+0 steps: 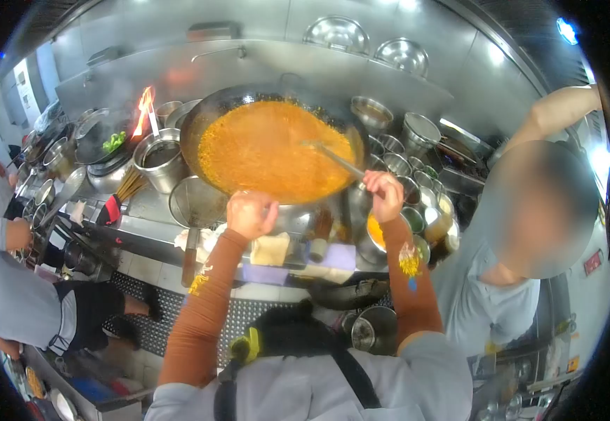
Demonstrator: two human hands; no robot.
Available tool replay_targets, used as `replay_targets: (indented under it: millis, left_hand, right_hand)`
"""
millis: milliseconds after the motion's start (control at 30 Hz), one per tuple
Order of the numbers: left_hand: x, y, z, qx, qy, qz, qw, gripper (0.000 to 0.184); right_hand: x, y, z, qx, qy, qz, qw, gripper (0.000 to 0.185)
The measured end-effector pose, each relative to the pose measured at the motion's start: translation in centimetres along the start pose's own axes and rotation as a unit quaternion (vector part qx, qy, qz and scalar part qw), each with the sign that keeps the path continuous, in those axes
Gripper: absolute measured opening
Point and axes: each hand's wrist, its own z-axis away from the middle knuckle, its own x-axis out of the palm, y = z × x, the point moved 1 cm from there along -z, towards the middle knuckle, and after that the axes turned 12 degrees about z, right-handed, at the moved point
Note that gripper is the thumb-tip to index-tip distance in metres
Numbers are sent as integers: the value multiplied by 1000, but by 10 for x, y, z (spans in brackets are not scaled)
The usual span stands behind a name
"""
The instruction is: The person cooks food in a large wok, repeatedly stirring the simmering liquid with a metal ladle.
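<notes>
A large dark wok (191,126) holds bubbling orange-red sauce (270,154). My right hand (385,193) is closed around the handle of a long metal wok utensil (340,161) at the wok's right side. The utensil slants into the sauce, which hides its head, so I cannot tell ladle from spatula. At the near rim, my left hand (250,214) has its fingers curled, and whatever they grip is hidden. A folded yellowish cloth (270,248) lies just below it. Below my right hand is a bowl of bright orange stuff (376,231).
Flames rise by a smaller wok with greens (113,142) at left, near a steel pot (159,158) of dark liquid. A wire strainer (196,200) lies left of my left hand. Seasoning tins (397,164) crowd the right. Co-workers (21,274) stand left and close at right.
</notes>
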Motion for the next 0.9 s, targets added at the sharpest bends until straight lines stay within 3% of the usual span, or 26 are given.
replay_targets:
  millis: [100, 267, 367, 500, 600, 700, 800, 900]
  left_hand:
    - [0, -1, 1, -10, -13, -15, 1000, 16]
    - [1, -3, 2, -7, -15, -11, 1000, 16]
    - [2, -6, 2, 11, -1, -10, 1000, 16]
    - [3, -10, 3, 24, 3, -23, 999, 18]
    - [1, -7, 1, 28, 18, -11, 999, 19]
    - [3, -10, 0, 27, 27, 13, 999, 20]
    - [1, -8, -2, 28, 12, 5, 1000, 19]
    - [4, -10, -2, 36, 14, 18, 999, 19]
  right_hand:
    - [-9, -24, 32, 26, 81, -38, 996, 33]
    - [-32, -35, 76, 30, 87, -166, 982, 28]
    - [-33, -44, 89, 68, 144, -220, 962, 27]
    - [-28, -64, 95, 146, 119, -175, 967, 19]
    - [-32, -71, 96, 211, 99, -86, 969, 10]
    - [-47, -57, 98, 231, 41, 74, 969, 13]
    - [-58, -64, 77, 225, -142, 275, 924, 17]
    - [-52, -55, 44, -32, -279, 428, 859, 19]
